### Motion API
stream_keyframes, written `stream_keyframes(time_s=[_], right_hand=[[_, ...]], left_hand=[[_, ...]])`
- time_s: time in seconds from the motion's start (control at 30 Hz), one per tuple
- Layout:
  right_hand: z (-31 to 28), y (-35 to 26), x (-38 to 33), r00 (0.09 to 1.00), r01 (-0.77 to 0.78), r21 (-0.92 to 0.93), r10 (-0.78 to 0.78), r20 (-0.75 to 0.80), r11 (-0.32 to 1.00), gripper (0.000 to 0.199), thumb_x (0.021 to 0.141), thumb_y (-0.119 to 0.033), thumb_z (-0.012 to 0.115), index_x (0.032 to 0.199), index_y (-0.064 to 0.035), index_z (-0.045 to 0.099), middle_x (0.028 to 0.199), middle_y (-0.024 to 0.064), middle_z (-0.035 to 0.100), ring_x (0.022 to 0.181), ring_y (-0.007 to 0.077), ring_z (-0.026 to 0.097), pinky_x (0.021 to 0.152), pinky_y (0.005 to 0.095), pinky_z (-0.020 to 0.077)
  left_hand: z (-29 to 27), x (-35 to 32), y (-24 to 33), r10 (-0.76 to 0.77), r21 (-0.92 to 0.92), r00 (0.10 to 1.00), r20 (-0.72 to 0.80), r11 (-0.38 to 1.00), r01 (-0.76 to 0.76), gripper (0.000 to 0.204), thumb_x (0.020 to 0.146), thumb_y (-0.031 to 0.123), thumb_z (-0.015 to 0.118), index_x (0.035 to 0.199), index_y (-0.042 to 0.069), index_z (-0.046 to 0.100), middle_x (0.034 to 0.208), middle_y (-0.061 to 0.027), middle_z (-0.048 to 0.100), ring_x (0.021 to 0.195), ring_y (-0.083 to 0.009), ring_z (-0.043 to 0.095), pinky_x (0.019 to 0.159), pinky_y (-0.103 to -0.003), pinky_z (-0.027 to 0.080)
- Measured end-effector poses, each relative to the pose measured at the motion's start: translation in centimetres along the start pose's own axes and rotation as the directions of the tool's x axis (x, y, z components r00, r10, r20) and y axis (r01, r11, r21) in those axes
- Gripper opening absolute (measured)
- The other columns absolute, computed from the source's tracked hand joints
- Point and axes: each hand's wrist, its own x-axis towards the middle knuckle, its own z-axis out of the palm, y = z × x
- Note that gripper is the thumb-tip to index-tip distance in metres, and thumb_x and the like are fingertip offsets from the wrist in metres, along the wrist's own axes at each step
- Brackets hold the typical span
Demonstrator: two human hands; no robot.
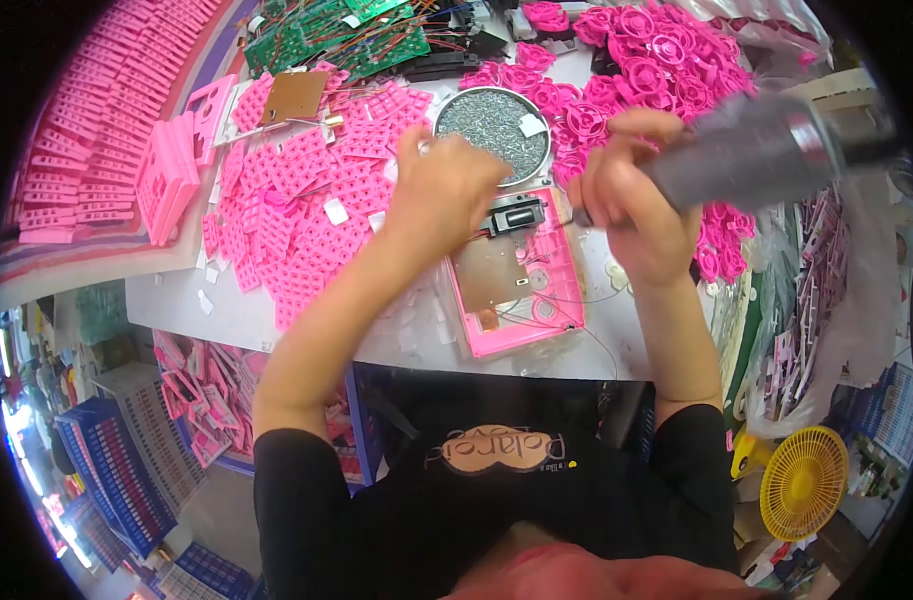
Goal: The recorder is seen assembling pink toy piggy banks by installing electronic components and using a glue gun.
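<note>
A dark grey electric screwdriver is gripped in my right hand, its tip end toward the left. Below that tip lies an open pink plastic housing near the table's front edge. Inside it are a brown circuit board, a black rectangular module at the far end and thin loose wires. Over the housing's far left corner, beside the module, my left hand has its fingers curled together; whatever they pinch is hidden. Just beyond stands a round tin full of small metal screws.
Pink keypad pieces are heaped at left, with stacked pink panels beyond. Green circuit boards with wires lie at the back. Bright pink ring parts pile up at back right. A yellow fan stands lower right.
</note>
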Motion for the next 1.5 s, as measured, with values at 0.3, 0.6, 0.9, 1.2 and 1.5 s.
stream_keyframes(time_s=[0.3, 0.6, 0.9, 1.2, 1.5], right_hand=[[2.1, 0.3, -2.1, 0.966, 0.150, 0.137, -0.175, 0.190, 0.979, 0.033, 0.095, -0.019, 0.066, 0.119, -0.0055, 0.047, 0.060, 0.0015, 0.044, 0.054, 0.0144, 0.045, 0.053, 0.0341, 0.0436], [1.0, 2.3, -0.6, 0.973, 0.190, 0.095, -0.201, 0.118, 0.977, 0.025, 0.094, -0.007, 0.060, 0.116, -0.0043, 0.048, 0.062, 0.0034, 0.046, 0.054, 0.0140, 0.044, 0.054, 0.0343, 0.0426], [-0.2, 7.0, 0.7, 0.995, 0.075, -0.129, -0.066, 0.075, 0.989, 0.014, 0.091, -0.001, 0.062, 0.101, -0.0033, 0.051, 0.076, 0.0074, 0.056, 0.061, 0.0138, 0.053, 0.063, 0.0348, 0.0510], [-0.5, 6.4, 2.0, 0.961, -0.069, -0.133, 0.101, 0.256, 0.989, 0.027, 0.084, -0.022, 0.077, 0.100, -0.0051, 0.062, 0.088, 0.0028, 0.061, 0.083, 0.0135, 0.058, 0.074, 0.0304, 0.0471], [-14.2, 1.9, 2.8, 0.980, 0.011, -0.998, 0.197, -0.002, -0.067, 0.059, 0.081, -0.014, 0.072, 0.138, -0.0157, 0.057, 0.116, 0.0063, 0.065, 0.091, 0.0236, 0.067, 0.075, 0.0364, 0.0556]], left_hand=[[-2.5, -4.2, 5.3, -0.153, -0.478, 0.986, 0.061, 0.863, 0.163, 0.014, 0.079, 0.015, 0.077, 0.092, 0.014, 0.071, 0.082, 0.0006, 0.068, 0.078, -0.0192, 0.062, 0.087, -0.041, 0.034], [-1.3, -2.6, 5.9, -0.251, -0.083, 0.960, -0.126, 0.967, 0.242, 0.025, 0.076, 0.023, 0.080, 0.098, 0.016, 0.069, 0.105, 0.0036, 0.067, 0.107, -0.0190, 0.058, 0.103, -0.058, 0.027], [1.0, -3.6, 4.4, -0.220, -0.074, 0.975, -0.033, 0.973, 0.218, 0.026, 0.076, 0.022, 0.079, 0.099, 0.014, 0.069, 0.105, 0.0032, 0.066, 0.110, -0.0200, 0.057, 0.104, -0.062, 0.027], [1.5, -2.0, 3.1, -0.205, -0.410, 0.964, 0.166, 0.875, 0.257, 0.031, 0.078, 0.015, 0.076, 0.106, 0.007, 0.065, 0.105, -0.0112, 0.065, 0.102, -0.0342, 0.061, 0.101, -0.055, 0.037], [-14.5, -9.9, 3.5, -0.477, -0.388, 0.875, 0.081, 0.793, 0.469, 0.027, 0.076, -0.006, 0.070, 0.099, 0.001, 0.059, 0.125, -0.0146, 0.062, 0.107, -0.0258, 0.060, 0.090, -0.033, 0.047]])
